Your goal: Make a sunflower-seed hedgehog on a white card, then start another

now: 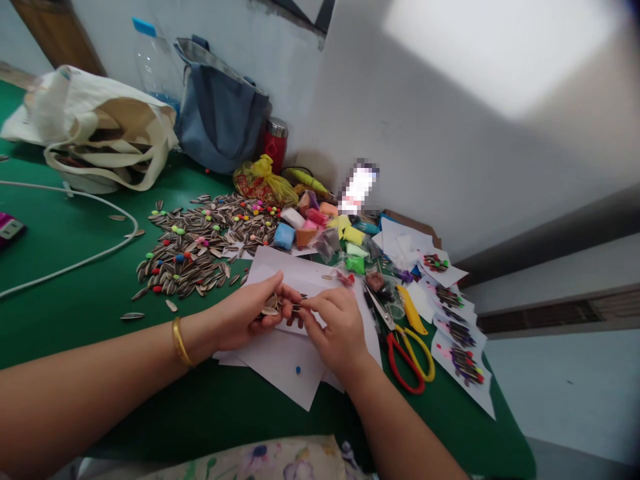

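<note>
Two bags sit far to the left of and beyond the white paper (300,273) on the green bench (75,293): a cream canvas bag (95,127) and a blue bag (220,113). A white cable (75,263) curves across the cloth. Just left of the paper lies a seed pile (200,247) dotted with coloured beads. Over the paper's near edge, the left hand (245,313) is curled shut on a small clutch of sunflower seeds (270,307). Touching its fingertips, the right hand (337,327) pinches what looks like a single seed (296,307) between thumb and forefinger. These seeds are probably very light, stiff and smooth, with thin shells that slip or crack under pressure, so they are best taken by the flat faces near the broad end. Behind the paper are clay blocks (300,230). To its right lie scissors (405,353), a yellow cutter (411,310) and decorated cards (460,333).
</note>
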Motion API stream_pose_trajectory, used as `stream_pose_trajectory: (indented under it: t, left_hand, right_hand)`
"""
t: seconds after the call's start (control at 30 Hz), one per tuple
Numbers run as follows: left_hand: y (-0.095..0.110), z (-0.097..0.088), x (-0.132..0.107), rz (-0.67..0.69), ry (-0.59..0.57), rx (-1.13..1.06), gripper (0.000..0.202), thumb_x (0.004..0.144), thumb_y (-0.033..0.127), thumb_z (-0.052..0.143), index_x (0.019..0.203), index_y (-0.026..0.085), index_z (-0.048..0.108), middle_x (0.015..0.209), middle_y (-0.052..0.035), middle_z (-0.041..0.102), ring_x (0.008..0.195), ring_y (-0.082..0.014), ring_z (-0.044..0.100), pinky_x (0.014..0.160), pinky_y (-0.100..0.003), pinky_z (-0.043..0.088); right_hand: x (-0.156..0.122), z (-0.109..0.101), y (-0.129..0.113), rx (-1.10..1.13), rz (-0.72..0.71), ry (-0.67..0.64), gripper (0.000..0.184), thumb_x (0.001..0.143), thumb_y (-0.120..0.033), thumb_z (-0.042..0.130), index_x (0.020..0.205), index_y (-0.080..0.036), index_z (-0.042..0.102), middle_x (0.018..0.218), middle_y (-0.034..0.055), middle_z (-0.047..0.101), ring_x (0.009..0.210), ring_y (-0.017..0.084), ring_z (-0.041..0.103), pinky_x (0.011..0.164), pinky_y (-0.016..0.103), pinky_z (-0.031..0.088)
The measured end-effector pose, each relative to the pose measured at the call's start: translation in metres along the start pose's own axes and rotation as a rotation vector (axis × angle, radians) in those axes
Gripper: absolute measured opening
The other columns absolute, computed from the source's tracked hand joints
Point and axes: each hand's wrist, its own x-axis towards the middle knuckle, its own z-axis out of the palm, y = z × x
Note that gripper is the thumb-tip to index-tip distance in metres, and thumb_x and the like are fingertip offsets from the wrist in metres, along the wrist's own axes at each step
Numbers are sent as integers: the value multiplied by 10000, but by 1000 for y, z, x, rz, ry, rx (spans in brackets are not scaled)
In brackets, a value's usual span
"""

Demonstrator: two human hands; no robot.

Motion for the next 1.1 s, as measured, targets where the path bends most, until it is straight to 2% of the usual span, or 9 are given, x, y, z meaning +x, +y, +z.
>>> stream_pose_trajectory:
  t: [0.13, 0.2, 0.4, 0.6, 0.7, 0.8, 0.9, 1.0, 1.1]
  left_hand:
    - [-10, 7, -3, -40, -47, 91, 573, 868, 706, 472, 813, 153, 614, 601, 3, 556, 425, -49, 346, 426, -177, 180]
    - [-13, 11, -4, -60, -65, 121, 621, 825, 766, 471, 739, 160, 570, 562, 18, 513, 425, -57, 335, 427, -191, 173]
    - [-13, 14, -7, -84, -137, 140, 638, 791, 807, 470, 915, 193, 595, 569, 60, 434, 455, -65, 299, 441, -204, 134]
    - [-16, 13, -8, -121, -149, 217, 697, 776, 857, 393, 769, 175, 539, 583, 55, 417, 458, -60, 300, 445, -210, 164]
    - [-16, 14, -9, -152, -151, 241, 705, 754, 876, 387, 753, 182, 509, 571, 60, 405, 448, -58, 291, 442, -205, 163]
    - [-13, 15, -8, -137, -176, 213, 703, 759, 872, 386, 836, 189, 533, 603, 42, 476, 438, -59, 309, 432, -203, 132]
    - [-9, 13, -7, -101, -171, 199, 649, 819, 810, 388, 904, 189, 558, 663, 21, 533, 429, -53, 321, 423, -208, 90]
    - [-7, 12, -7, -46, -113, 218, 466, 887, 631, 470, 876, 176, 574, 681, 22, 522, 452, -50, 338, 426, -203, 108]
    - [-6, 11, -7, 4, -67, 265, 307, 877, 471, 556, 826, 168, 564, 701, 22, 523, 478, -50, 356, 433, -199, 136]
  right_hand:
    - [-2, 5, -11, 48, -40, -11, 254, 920, -253, 612, 1156, -243, 704, 910, 44, 670, 869, 209, 574, 811, 383, 417]
    - [-2, 7, -13, 63, -32, -35, 275, 917, -251, 612, 1179, -245, 697, 910, 43, 669, 875, 211, 574, 807, 386, 419]
    - [-1, 8, -14, 204, -16, -97, 167, 870, -215, 670, 1024, -229, 733, 960, 42, 679, 922, 209, 586, 834, 379, 434]
    - [0, 5, -17, 313, 75, -198, 272, 786, -150, 759, 1033, -256, 713, 946, 20, 662, 956, 207, 575, 869, 358, 436]
    - [1, 4, -18, 364, 108, -236, 203, 773, -122, 763, 919, -247, 695, 965, 15, 660, 991, 209, 571, 892, 354, 433]
    - [2, 2, -17, 397, 125, -213, 127, 806, -120, 728, 825, -226, 661, 940, 15, 651, 966, 197, 570, 892, 349, 429]
    - [2, 0, -14, 395, 148, -144, 104, 845, -129, 683, 800, -217, 650, 887, 12, 627, 919, 184, 565, 865, 338, 425]
    - [2, -3, -10, 376, 186, -77, 90, 862, -146, 654, 797, -209, 647, 854, 12, 606, 890, 181, 556, 836, 333, 424]
    - [2, -3, -7, 347, 223, -44, 99, 875, -167, 633, 783, -204, 639, 828, 11, 605, 861, 180, 558, 820, 338, 423]
